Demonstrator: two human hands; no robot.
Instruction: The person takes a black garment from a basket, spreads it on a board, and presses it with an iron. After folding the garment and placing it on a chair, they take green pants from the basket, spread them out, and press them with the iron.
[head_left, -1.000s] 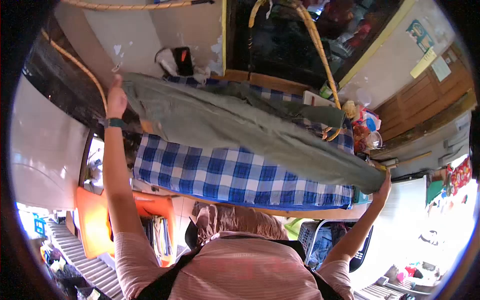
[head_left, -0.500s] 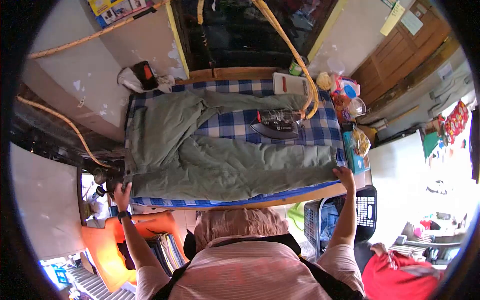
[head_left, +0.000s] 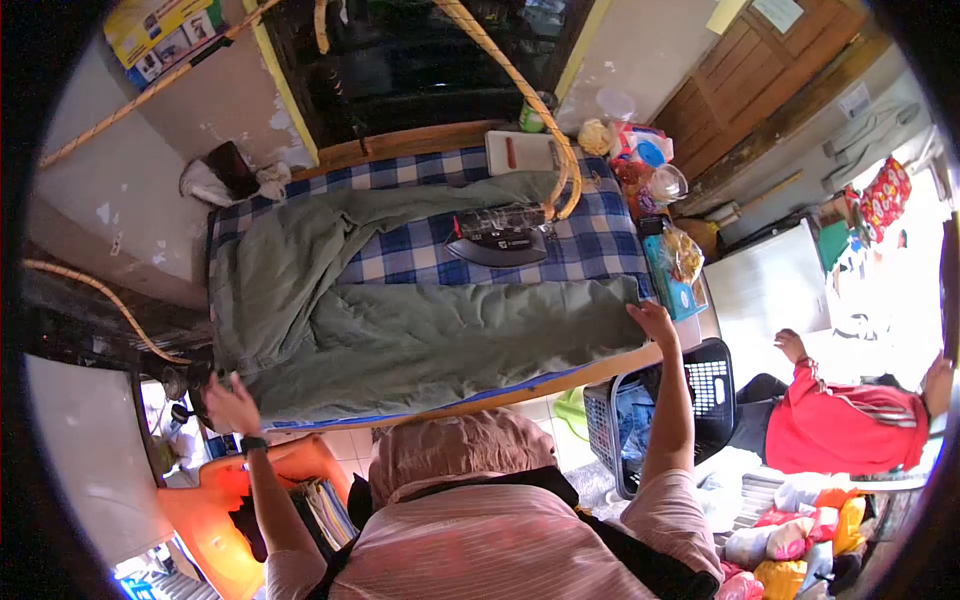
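Note:
Green trousers [head_left: 440, 325] lie spread over a blue-and-white checked cloth [head_left: 400, 262] on the table, one leg along the near edge and the other folded away behind. My right hand [head_left: 655, 325] is closed on the hem of the near leg at the right. At the waist end on the left, my left hand [head_left: 232, 405] is open with its fingers apart, beside the trousers' corner. A black iron [head_left: 500, 238] rests on the checked cloth between the two legs, its cord rising from the right end.
A white tray [head_left: 520, 153] is at the back edge. Bags and a blue box [head_left: 678, 285] line the right end. Below stand a dark laundry basket [head_left: 715, 385] and an orange chair [head_left: 215, 510]. A person in red [head_left: 840, 425] is at the right.
My left hand has let go of the trousers' waist end and opened. The near leg looks smoother. The view has shifted, and more of the person in red shows.

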